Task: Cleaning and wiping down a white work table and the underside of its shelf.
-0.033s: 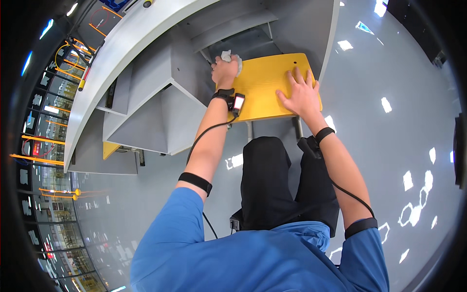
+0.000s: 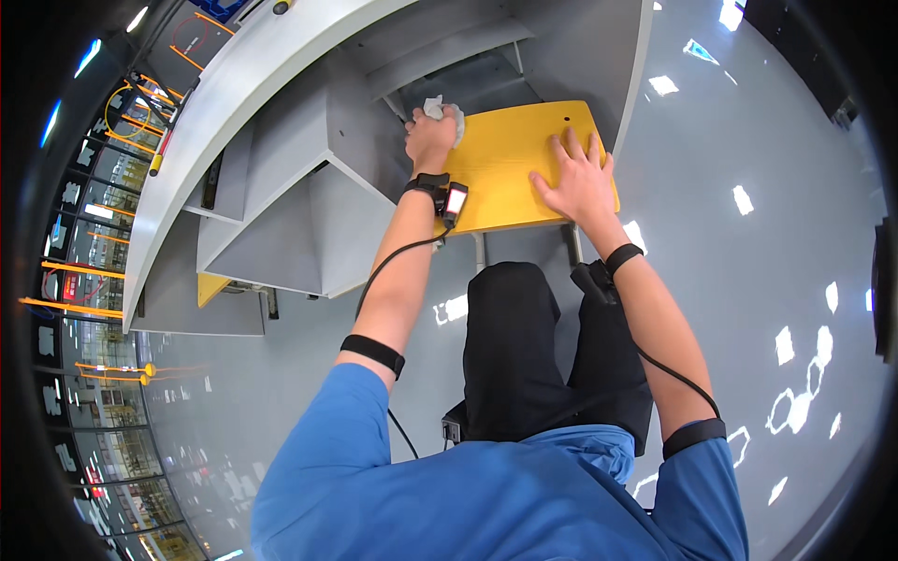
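— Hands first: what do I have on my feed?

— Left hand (image 2: 431, 138) sits at about eleven o'clock from the middle of the view, fingers curled tight and pinching a crumpled white cloth (image 2: 443, 110). I see the cloth poking out past the knuckles, pressed at the far left corner of the yellow seat (image 2: 510, 159).

— And the other one?

— Right hand (image 2: 581, 183) lies flat on the same seat, at roughly one o'clock, palm down, fingers spread and pointing away from the body. It holds nothing.

— Where is the seat itself?

— At twelve o'clock, just in front of the person's black trousers (image 2: 524, 355), tucked against the grey desk (image 2: 281, 84) that runs from twelve round to nine. I count a small dark hole in the seat near its far right corner.

— Anything on the arms?

— Black bands on both wrists and below both blue sleeves (image 2: 486, 505), with thin cables running between them. A small device (image 2: 456, 200) with a lit face hangs by the left wrist band. The floor (image 2: 767, 280) at three o'clock is glossy grey with bright light patches.
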A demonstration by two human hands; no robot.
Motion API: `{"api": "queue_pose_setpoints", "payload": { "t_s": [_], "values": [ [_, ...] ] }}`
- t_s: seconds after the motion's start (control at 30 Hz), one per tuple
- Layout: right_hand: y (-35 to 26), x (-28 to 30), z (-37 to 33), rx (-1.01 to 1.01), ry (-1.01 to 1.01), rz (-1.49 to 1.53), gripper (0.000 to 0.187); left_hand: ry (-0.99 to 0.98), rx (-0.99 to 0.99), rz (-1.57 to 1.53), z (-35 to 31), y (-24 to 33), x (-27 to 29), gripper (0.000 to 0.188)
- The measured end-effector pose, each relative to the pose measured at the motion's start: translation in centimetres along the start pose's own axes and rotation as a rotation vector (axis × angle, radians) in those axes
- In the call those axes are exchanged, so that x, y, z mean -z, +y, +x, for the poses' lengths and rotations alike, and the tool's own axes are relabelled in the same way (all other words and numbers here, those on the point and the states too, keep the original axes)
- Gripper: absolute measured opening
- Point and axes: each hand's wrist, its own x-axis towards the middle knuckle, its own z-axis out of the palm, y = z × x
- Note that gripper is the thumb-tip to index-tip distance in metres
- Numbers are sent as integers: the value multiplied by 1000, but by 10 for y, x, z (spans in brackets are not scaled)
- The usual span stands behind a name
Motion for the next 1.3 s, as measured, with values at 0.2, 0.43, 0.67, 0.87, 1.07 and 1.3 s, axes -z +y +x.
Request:
{"api": "queue_pose_setpoints", "payload": {
  "t_s": [0.2,0.43,0.67,0.87,1.07,1.3],
  "values": [
    [-5,-6,9,8,11,65,62,80,-396,142,-18,-33,3,73],
    [7,-18,18,4,118,281,52,-133,-638,27,-114,-22,-8,71],
    [9,6,4,124,-45,254,47,-437,-803,-103,-144,-7,-13,89],
    [0,38,-70,85,70,220,44,-1029,-703,-645,-140,-26,35,56],
    [0,57,-97,-48,2,292,33,-249,-728,-142,-142,-56,31,55],
    [3,51,-101,23,-2,370,41,-41,-775,223,-170,-61,23,55]
  ]
}}
